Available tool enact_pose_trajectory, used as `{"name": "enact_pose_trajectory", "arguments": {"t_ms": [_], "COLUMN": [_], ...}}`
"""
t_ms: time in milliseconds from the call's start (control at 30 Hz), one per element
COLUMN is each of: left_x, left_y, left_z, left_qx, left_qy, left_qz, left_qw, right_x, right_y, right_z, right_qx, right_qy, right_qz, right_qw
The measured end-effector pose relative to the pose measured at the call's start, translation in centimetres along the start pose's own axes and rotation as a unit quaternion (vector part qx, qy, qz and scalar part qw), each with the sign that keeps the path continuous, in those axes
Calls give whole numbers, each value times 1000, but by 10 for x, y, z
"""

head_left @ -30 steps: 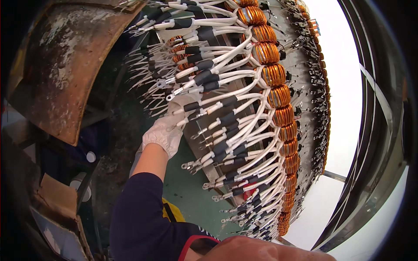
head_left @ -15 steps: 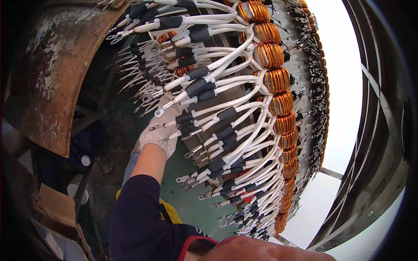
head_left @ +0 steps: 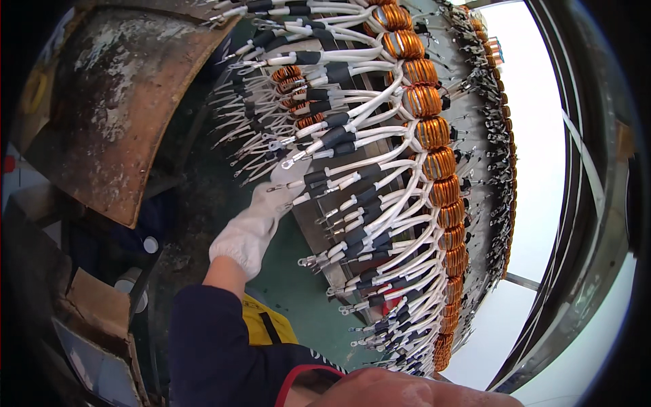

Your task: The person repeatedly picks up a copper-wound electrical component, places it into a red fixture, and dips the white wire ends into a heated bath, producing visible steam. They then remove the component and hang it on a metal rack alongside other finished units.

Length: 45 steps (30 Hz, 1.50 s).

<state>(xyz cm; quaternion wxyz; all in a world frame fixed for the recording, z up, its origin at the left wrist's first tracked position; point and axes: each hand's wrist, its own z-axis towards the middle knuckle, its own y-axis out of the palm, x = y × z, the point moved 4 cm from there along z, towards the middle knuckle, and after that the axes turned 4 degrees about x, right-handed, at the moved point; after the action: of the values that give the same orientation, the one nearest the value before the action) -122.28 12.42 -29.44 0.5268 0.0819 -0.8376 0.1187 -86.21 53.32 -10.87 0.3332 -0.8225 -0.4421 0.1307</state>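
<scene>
My left hand (head_left: 270, 202), in a whitish glove, reaches in from the lower left toward a dense row of white-sleeved leads (head_left: 369, 139). Its fingers lie partly behind the lead ends and are hard to make out, so I cannot tell whether they grip anything. Close to the fingertips is a silvery ring terminal (head_left: 290, 163) on one lead. Black sleeves (head_left: 334, 138) cover part of many leads, and metal terminals tip several of them. The leads run rightward to a curved column of copper-coloured wire coils (head_left: 432, 133). My right hand is out of view.
A large, worn brown curved panel (head_left: 122, 102) stands at the upper left. Below it are a cardboard piece (head_left: 102, 298) and a white round container (head_left: 132, 288). Smaller copper coils (head_left: 287, 73) sit behind the leads. The floor (head_left: 291, 298) is green.
The view has shifted, and the leads and coils appear farther right and lower. My left hand has turned, showing more of the glove's wrist. More yellow cloth shows beside my sleeve.
</scene>
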Motion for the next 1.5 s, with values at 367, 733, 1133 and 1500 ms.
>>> {"name": "enact_pose_trajectory", "arguments": {"t_ms": [367,733,1133,1500], "left_x": [-266,-261,-259,-380], "left_y": [-172,-220,-210,-213], "left_z": [-300,-587,-702,-966], "left_qx": [-102,96,242,360], "left_qy": [-155,-331,-280,-378], "left_qz": [451,334,226,83], "left_qw": [873,877,901,849], "right_x": [45,145,25,-61], "right_y": [28,116,69,237], "right_z": [11,59,46,-33], "right_qx": [7,-9,44,-59], "right_qy": [-104,-198,-387,-534], "right_qz": [8,-89,-230,-345], "right_qw": [994,976,892,770]}}
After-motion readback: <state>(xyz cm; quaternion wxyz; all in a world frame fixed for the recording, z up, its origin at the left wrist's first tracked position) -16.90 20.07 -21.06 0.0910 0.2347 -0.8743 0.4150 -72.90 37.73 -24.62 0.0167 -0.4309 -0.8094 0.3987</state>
